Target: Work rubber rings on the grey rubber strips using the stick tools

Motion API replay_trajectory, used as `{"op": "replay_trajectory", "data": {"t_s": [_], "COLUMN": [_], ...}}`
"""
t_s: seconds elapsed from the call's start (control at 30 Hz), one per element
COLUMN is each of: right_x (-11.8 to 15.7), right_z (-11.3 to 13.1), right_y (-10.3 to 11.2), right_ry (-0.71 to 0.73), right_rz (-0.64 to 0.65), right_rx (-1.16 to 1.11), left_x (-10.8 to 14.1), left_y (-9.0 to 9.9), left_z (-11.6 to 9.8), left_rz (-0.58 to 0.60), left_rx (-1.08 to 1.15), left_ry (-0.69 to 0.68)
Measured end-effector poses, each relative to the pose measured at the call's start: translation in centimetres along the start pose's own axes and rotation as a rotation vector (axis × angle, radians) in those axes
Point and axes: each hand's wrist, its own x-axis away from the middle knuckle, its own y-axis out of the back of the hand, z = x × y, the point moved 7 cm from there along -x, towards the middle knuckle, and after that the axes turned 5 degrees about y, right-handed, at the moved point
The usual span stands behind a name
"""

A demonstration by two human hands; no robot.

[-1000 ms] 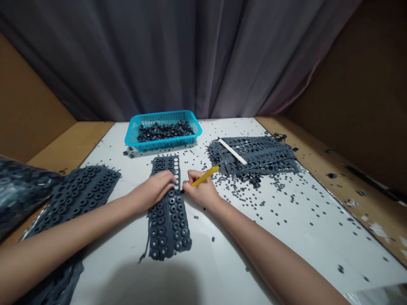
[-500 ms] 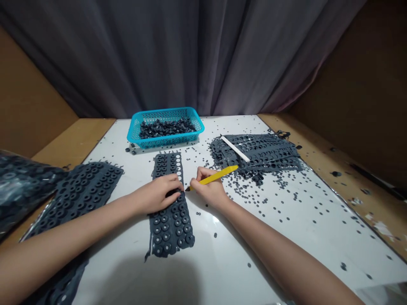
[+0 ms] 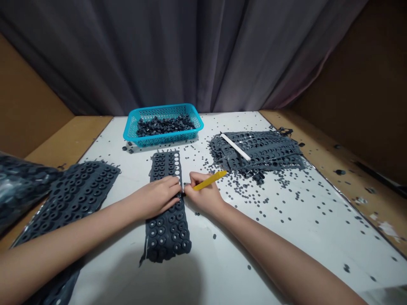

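A dark rubber sheet (image 3: 168, 233) with rows of ring-shaped parts lies lengthwise on the white table surface. Across its middle rests my left hand (image 3: 162, 195), fingers bent together near the right edge; whatever the fingertips pinch is hidden. My right hand (image 3: 205, 192) grips a yellow pen-like tool (image 3: 211, 180), its tip at the sheet's right edge beside my left fingertips. Open round holes show in the sheet's upper right column.
A blue basket (image 3: 163, 138) of small black parts stands at the back. Punched sheets (image 3: 263, 148) are piled at the right under a white stick (image 3: 235, 146), with small discs scattered around. More ringed sheets (image 3: 82, 190) and a plastic bag (image 3: 22, 186) lie left.
The yellow tool is tilted differently, and its tip has moved slightly left onto the sheet's edge. My right hand has shifted a little left. The whole view has shifted slightly.
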Motion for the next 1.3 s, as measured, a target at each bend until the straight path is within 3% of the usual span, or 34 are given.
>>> {"op": "replay_trajectory", "data": {"t_s": [0.27,0.43,0.63,0.73,0.9,1.1,1.3], "right_x": [0.1,0.2,0.2,0.4,0.6,0.7,1.2], "right_z": [0.0,-0.1,-0.7,-0.8,-0.5,-0.5,-0.2], "right_y": [0.2,0.1,0.4,0.7,0.8,0.9,0.0], "right_ry": [-0.015,-0.008,-0.065,-0.103,-0.109,-0.123,-0.085], "right_rz": [-0.03,-0.017,-0.034,-0.055,-0.028,-0.062,0.026], "right_rx": [0.007,0.014,-0.101,-0.262,-0.314,-0.321,-0.211], "left_x": [0.3,0.2,1.3,1.2,0.6,0.9,1.1], "left_y": [-2.0,-1.4,2.3,2.7,0.6,-0.4,-0.2], "left_z": [-0.7,1.3,4.6,3.5,0.1,0.0,-0.1], "left_rz": [-0.015,-0.061,-0.289,-0.219,0.003,0.08,0.098], "left_rx": [-0.285,0.073,0.375,0.382,0.297,0.264,0.299], "left_ry": [-0.119,0.085,0.417,0.337,0.075,0.092,0.067]}}
